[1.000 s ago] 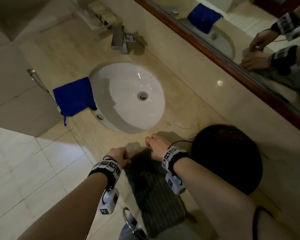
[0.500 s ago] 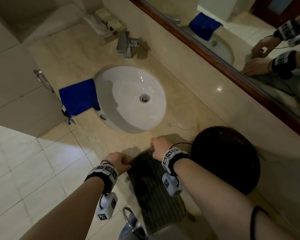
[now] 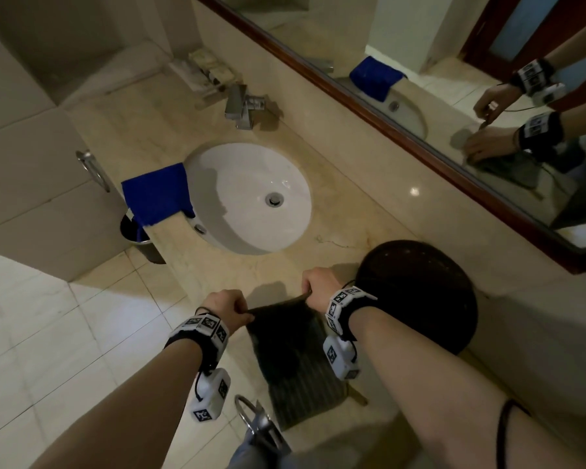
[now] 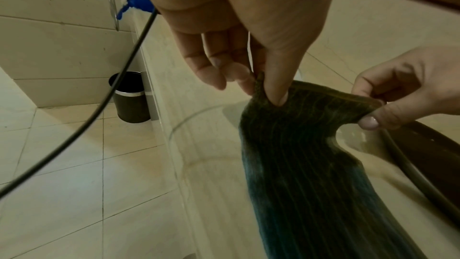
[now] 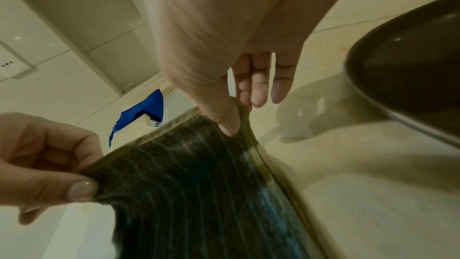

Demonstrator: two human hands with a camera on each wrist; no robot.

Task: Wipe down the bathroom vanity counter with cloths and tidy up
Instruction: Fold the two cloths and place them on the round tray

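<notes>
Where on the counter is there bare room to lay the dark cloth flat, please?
Bare counter runs between the sink and the mirror frame. It is crowded beside the dark bowl, and the blue cloth covers the sink's far side.

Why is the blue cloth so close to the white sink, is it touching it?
Touching. In the head view the blue cloth lies on the counter with its right edge draped over the rim of the white sink, no gap between them.
</notes>
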